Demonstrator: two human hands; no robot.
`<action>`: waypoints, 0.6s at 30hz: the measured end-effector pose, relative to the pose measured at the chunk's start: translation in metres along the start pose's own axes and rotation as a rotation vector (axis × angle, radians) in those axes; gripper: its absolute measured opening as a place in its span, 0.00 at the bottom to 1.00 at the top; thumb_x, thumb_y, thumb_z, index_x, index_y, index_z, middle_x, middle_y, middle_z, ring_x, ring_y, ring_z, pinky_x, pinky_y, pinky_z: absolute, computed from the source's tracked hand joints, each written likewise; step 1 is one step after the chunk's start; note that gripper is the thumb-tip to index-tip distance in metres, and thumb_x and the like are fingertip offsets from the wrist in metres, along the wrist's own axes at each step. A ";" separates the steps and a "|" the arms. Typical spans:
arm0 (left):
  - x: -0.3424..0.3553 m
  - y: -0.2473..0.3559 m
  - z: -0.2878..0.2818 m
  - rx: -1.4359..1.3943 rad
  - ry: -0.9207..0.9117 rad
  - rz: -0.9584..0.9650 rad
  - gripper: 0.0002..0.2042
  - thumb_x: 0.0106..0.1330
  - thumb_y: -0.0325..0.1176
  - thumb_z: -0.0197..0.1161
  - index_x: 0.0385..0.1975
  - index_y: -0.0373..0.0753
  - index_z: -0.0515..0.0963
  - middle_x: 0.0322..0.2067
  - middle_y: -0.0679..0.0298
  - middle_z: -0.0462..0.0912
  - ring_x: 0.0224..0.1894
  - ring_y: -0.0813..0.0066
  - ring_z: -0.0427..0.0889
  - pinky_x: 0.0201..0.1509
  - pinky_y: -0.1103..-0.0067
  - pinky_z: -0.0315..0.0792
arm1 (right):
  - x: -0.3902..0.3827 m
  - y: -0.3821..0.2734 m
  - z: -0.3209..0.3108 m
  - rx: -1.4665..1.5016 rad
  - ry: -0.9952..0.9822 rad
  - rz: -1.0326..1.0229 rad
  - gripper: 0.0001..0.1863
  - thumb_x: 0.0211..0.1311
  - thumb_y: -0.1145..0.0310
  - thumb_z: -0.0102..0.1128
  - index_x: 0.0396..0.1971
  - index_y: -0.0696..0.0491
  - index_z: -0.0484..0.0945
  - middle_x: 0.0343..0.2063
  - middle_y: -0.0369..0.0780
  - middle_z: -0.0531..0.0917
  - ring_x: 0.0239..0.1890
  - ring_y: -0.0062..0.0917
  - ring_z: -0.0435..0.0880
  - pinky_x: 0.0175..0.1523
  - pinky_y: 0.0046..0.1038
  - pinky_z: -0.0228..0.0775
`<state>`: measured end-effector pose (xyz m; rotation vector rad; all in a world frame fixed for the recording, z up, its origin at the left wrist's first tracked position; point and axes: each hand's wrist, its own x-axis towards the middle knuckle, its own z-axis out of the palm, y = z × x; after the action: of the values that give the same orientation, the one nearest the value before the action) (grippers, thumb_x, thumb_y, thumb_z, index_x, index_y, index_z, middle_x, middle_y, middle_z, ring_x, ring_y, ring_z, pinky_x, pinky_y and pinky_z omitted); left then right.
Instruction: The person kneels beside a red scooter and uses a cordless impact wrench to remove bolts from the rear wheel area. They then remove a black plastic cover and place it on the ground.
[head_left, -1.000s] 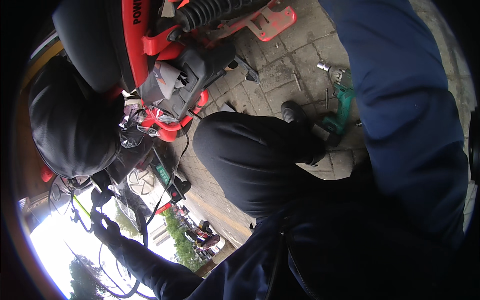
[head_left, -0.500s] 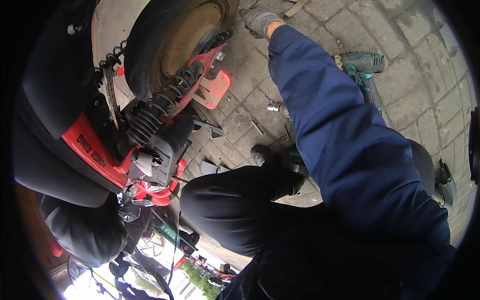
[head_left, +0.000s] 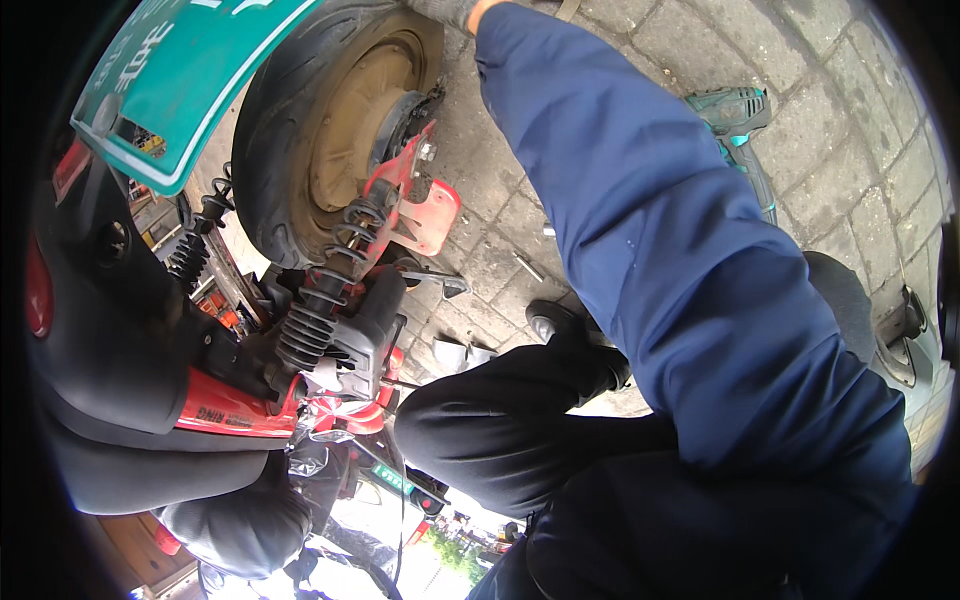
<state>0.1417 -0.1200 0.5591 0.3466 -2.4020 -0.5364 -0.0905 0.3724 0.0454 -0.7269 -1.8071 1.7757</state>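
Fingers (head_left: 445, 10) gloved, cropped at top edge, grip unclear, touching rear tyre (head_left: 290, 110)

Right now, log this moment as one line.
right hand: gloved, at rear tyre, grip unclear | left hand: not in view | power drill: on paving | scooter: red

The wheel (head_left: 335, 130) stands left of the sleeve (head_left: 660, 250), the power tool (head_left: 745, 125) lying right of it on the paving (head_left: 850, 130).

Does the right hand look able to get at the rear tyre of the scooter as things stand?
Probably yes: the right hand, in a grey glove, is already stretched out to the top of the tyre, with nothing between them; the contact itself is cut off by the picture edge.
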 end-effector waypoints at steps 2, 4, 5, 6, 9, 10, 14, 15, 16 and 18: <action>0.000 0.009 0.010 -0.013 -0.018 0.005 0.14 0.62 0.32 0.61 0.46 0.36 0.74 0.42 0.54 0.80 0.42 0.66 0.79 0.46 0.74 0.73 | 0.023 -0.018 0.003 -0.297 -0.220 -0.492 0.19 0.70 0.63 0.37 0.46 0.55 0.78 0.44 0.52 0.81 0.52 0.44 0.77 0.57 0.39 0.67; 0.001 0.018 0.021 -0.034 -0.036 0.015 0.14 0.62 0.32 0.61 0.46 0.36 0.75 0.42 0.54 0.80 0.42 0.66 0.79 0.46 0.74 0.73 | 0.032 -0.020 0.006 -0.328 -0.231 -0.517 0.18 0.69 0.64 0.40 0.45 0.54 0.79 0.42 0.52 0.82 0.50 0.43 0.79 0.55 0.39 0.69; 0.002 0.021 0.026 -0.039 -0.047 0.020 0.14 0.62 0.32 0.61 0.46 0.36 0.75 0.42 0.54 0.80 0.42 0.66 0.79 0.46 0.74 0.73 | 0.036 -0.020 0.011 -0.342 -0.238 -0.530 0.17 0.68 0.65 0.41 0.44 0.54 0.79 0.42 0.51 0.82 0.49 0.43 0.80 0.54 0.38 0.70; 0.003 0.025 0.032 -0.044 -0.060 0.025 0.14 0.62 0.32 0.61 0.46 0.37 0.75 0.42 0.54 0.80 0.42 0.66 0.79 0.46 0.74 0.73 | 0.038 -0.020 0.015 -0.389 -0.217 -0.539 0.17 0.67 0.65 0.42 0.43 0.54 0.80 0.40 0.50 0.83 0.47 0.42 0.81 0.52 0.38 0.71; 0.007 0.033 0.048 -0.072 -0.096 0.044 0.14 0.62 0.32 0.61 0.46 0.37 0.75 0.42 0.55 0.80 0.42 0.67 0.79 0.46 0.74 0.73 | 0.038 -0.024 0.021 -0.649 -0.160 -0.576 0.15 0.63 0.68 0.45 0.36 0.52 0.83 0.34 0.44 0.85 0.40 0.36 0.85 0.46 0.34 0.74; 0.009 0.037 0.053 -0.076 -0.108 0.052 0.14 0.62 0.32 0.61 0.46 0.37 0.75 0.42 0.55 0.80 0.42 0.67 0.79 0.46 0.74 0.73 | 0.036 -0.027 0.021 -0.660 -0.141 -0.596 0.14 0.63 0.68 0.45 0.35 0.52 0.84 0.33 0.44 0.85 0.40 0.35 0.85 0.46 0.33 0.75; 0.020 0.052 0.083 -0.094 -0.172 0.083 0.14 0.62 0.32 0.61 0.46 0.38 0.75 0.42 0.56 0.80 0.42 0.68 0.79 0.46 0.75 0.73 | 0.015 -0.055 0.008 -0.487 -0.088 -0.456 0.15 0.62 0.62 0.50 0.38 0.52 0.84 0.35 0.46 0.85 0.41 0.38 0.84 0.48 0.33 0.74; 0.022 0.057 0.092 -0.101 -0.185 0.089 0.14 0.61 0.32 0.62 0.46 0.38 0.75 0.42 0.56 0.80 0.42 0.69 0.78 0.46 0.75 0.73 | 0.007 -0.056 0.010 -0.309 -0.080 -0.255 0.16 0.61 0.60 0.51 0.39 0.52 0.83 0.36 0.47 0.85 0.43 0.39 0.84 0.49 0.33 0.74; 0.024 0.061 0.102 -0.108 -0.199 0.095 0.14 0.61 0.32 0.62 0.46 0.38 0.75 0.42 0.56 0.79 0.42 0.69 0.78 0.46 0.75 0.73 | -0.007 -0.069 -0.001 -0.120 -0.083 -0.087 0.17 0.60 0.57 0.52 0.40 0.52 0.83 0.38 0.48 0.84 0.44 0.40 0.83 0.51 0.33 0.73; 0.028 0.073 0.123 -0.109 -0.241 0.113 0.14 0.61 0.32 0.62 0.46 0.39 0.75 0.42 0.57 0.79 0.42 0.69 0.78 0.46 0.75 0.73 | -0.011 -0.089 0.010 0.036 -0.291 -0.154 0.25 0.62 0.53 0.48 0.47 0.57 0.78 0.44 0.48 0.82 0.46 0.42 0.82 0.51 0.38 0.71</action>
<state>0.0331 -0.0308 0.5204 0.1016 -2.5900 -0.6875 -0.0919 0.3568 0.1348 -0.3165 -1.9506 1.8806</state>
